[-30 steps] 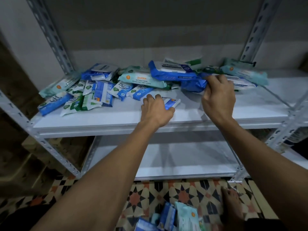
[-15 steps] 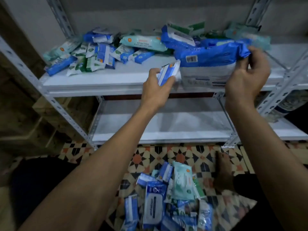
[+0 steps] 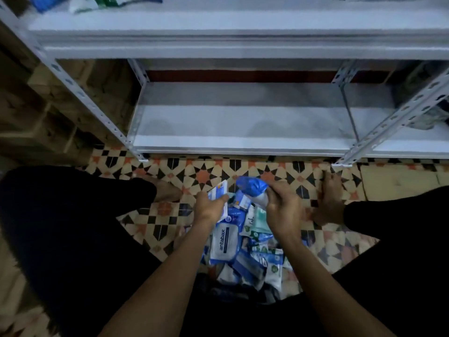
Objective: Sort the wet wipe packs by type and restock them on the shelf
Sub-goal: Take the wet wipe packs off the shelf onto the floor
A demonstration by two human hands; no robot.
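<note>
My left hand [image 3: 210, 205] grips a small blue-and-white wipe pack [image 3: 218, 190] low over the floor. Beside it my right hand [image 3: 281, 207] holds a large blue wipe pack [image 3: 251, 188] by one end. Both hang above a heap of wipe packs [image 3: 245, 251] on the tiled floor between my legs; a white "antabax" pack [image 3: 224, 242] lies on top. The white metal shelf [image 3: 243, 47] stands in front, with a few packs [image 3: 97, 1] just visible at its upper left edge.
The lower shelf board [image 3: 243, 132] sits just above the patterned floor tiles [image 3: 201, 173]. Slotted uprights [image 3: 80, 93] flank it left and right. My bare feet [image 3: 328, 198] rest on the tiles beside the heap. Brown wooden structures [image 3: 36, 113] stand at the left.
Both hands have come down from the upper shelf to the floor heap, each carrying its pack. My view has tilted downward, so the upper shelf's packs have almost left the frame.
</note>
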